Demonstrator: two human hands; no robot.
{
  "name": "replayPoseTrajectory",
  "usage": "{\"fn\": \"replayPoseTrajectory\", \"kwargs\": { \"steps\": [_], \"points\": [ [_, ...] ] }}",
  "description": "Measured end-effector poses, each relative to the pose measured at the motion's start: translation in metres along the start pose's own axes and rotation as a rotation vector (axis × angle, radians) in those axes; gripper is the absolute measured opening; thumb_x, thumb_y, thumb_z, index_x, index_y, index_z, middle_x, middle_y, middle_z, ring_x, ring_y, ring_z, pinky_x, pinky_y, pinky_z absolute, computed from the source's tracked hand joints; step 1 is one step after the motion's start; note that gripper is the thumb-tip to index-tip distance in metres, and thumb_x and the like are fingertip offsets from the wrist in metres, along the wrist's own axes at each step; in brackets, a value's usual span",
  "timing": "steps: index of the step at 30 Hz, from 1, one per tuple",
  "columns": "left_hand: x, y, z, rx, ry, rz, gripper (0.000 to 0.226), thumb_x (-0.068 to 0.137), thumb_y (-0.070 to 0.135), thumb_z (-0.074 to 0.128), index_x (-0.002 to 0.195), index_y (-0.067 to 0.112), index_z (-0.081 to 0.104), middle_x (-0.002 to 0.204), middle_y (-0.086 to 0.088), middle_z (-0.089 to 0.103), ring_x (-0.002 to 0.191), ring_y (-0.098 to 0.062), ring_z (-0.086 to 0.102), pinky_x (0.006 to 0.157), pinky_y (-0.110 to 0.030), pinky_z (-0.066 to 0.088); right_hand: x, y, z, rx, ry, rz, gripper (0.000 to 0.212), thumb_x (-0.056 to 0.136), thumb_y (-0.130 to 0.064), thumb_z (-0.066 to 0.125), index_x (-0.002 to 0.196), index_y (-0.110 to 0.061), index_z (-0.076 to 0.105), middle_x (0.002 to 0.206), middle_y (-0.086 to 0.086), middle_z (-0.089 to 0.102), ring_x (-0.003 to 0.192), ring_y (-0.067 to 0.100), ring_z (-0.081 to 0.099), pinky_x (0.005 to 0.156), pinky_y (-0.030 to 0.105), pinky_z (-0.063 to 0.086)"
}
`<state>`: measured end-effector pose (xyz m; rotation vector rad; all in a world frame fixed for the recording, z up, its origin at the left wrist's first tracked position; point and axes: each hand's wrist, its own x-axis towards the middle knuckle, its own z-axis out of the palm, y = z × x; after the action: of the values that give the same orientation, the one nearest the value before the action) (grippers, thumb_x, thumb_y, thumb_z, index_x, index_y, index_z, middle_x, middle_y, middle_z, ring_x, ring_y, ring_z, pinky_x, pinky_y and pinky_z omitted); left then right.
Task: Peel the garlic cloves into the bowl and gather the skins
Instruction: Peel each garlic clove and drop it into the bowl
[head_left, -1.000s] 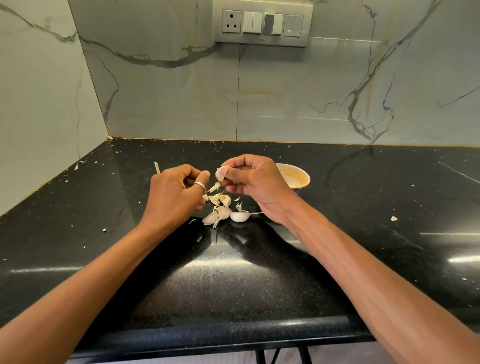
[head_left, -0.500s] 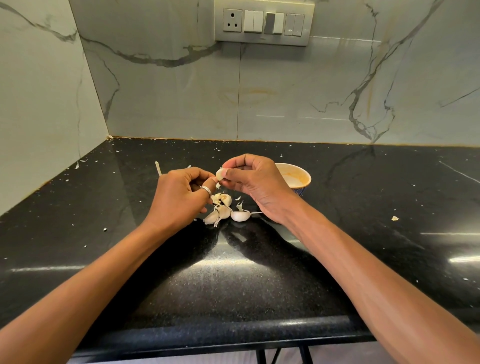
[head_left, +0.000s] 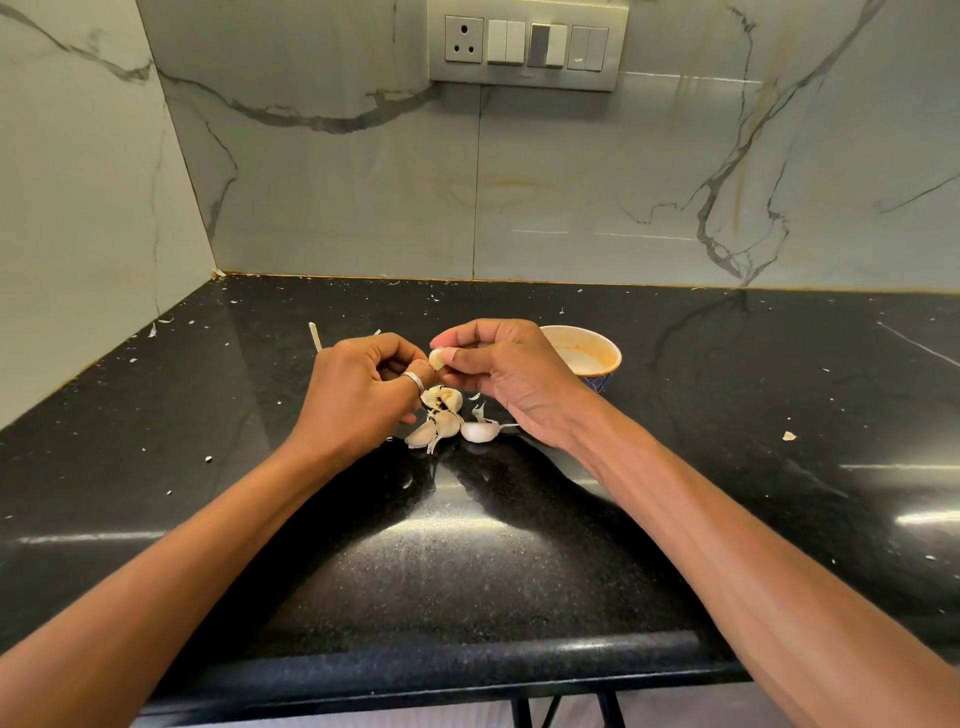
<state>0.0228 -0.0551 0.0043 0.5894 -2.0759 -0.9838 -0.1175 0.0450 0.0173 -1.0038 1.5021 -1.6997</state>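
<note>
Fingertips (head_left: 453, 357) of the right hand (head_left: 511, 366) pinch a pale yellowish garlic clove (head_left: 437, 358) just left of the small cream bowl with the orange-smeared inside (head_left: 589, 358). Left hand (head_left: 358, 395) curls tight against it, picking; whether it's caught any skin, I can't tell. Peeling's under way. Next, strip it clean and drop it into the bowl. More papery white unpeeled cloves (head_left: 447, 421) wait left of the bowl.
</note>
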Motion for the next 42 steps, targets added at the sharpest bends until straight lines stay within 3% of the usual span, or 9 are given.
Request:
{"fn": "replayPoseTrajectory", "kwargs": {
  "steps": [6, 13, 20, 29, 38, 42],
  "points": [
    [0.002, 0.001, -0.001, -0.147, -0.041, -0.093, 0.011, 0.094, 0.010, 0.067, 0.085, 0.008, 0.074, 0.072, -0.012, 0.070, 0.062, -0.014, 0.068, 0.059, -0.028, 0.061, 0.002, 0.006, 0.001, -0.097, 0.034, -0.070, 0.014, 0.092, 0.008, 0.066, 0.095, -0.002, 0.074, 0.082, 0.008, 0.072, 0.075, 0.016, 0.070, 0.079, 0.027, 0.062],
    [0.003, 0.002, -0.003, -0.227, -0.044, -0.119, 0.014, 0.094, 0.017, 0.070, 0.087, 0.004, 0.073, 0.079, -0.015, 0.070, 0.065, -0.015, 0.066, 0.060, -0.027, 0.060, 0.001, 0.005, 0.002, -0.056, -0.045, -0.061, 0.015, 0.089, 0.000, 0.072, 0.104, 0.000, 0.074, 0.104, 0.022, 0.073, 0.098, 0.030, 0.070, 0.101, 0.044, 0.055],
    [0.003, 0.004, -0.003, -0.243, -0.049, -0.137, 0.012, 0.094, 0.012, 0.067, 0.087, 0.004, 0.072, 0.075, -0.011, 0.069, 0.064, -0.015, 0.065, 0.058, -0.026, 0.060, -0.003, 0.000, 0.000, 0.101, -0.074, 0.020, 0.007, 0.092, 0.004, 0.066, 0.097, 0.003, 0.072, 0.092, 0.015, 0.073, 0.084, 0.021, 0.073, 0.086, 0.027, 0.060],
    [0.004, 0.003, -0.003, -0.230, -0.043, -0.139, 0.011, 0.094, 0.006, 0.065, 0.086, 0.003, 0.072, 0.078, -0.018, 0.069, 0.063, -0.016, 0.065, 0.058, -0.025, 0.059, -0.002, -0.004, -0.002, 0.236, -0.053, 0.061, 0.008, 0.092, 0.004, 0.064, 0.094, 0.004, 0.072, 0.093, 0.018, 0.072, 0.088, 0.020, 0.070, 0.084, 0.026, 0.061],
    [0.006, 0.000, -0.002, -0.238, -0.019, -0.170, 0.014, 0.091, 0.003, 0.063, 0.080, 0.004, 0.072, 0.073, -0.013, 0.067, 0.061, -0.016, 0.064, 0.060, -0.029, 0.060, -0.002, -0.007, -0.003, 0.303, -0.012, 0.087, 0.009, 0.090, 0.002, 0.068, 0.096, 0.006, 0.073, 0.093, 0.018, 0.072, 0.082, 0.017, 0.069, 0.086, 0.028, 0.061],
    [0.007, -0.003, -0.002, -0.226, 0.009, -0.202, 0.015, 0.091, 0.005, 0.064, 0.078, 0.006, 0.073, 0.074, -0.015, 0.068, 0.061, -0.015, 0.064, 0.057, -0.027, 0.059, -0.003, -0.012, -0.003, 0.336, 0.037, 0.069, 0.009, 0.090, 0.002, 0.067, 0.096, 0.008, 0.071, 0.091, 0.019, 0.071, 0.079, 0.018, 0.070, 0.079, 0.024, 0.061]
  ]
}}
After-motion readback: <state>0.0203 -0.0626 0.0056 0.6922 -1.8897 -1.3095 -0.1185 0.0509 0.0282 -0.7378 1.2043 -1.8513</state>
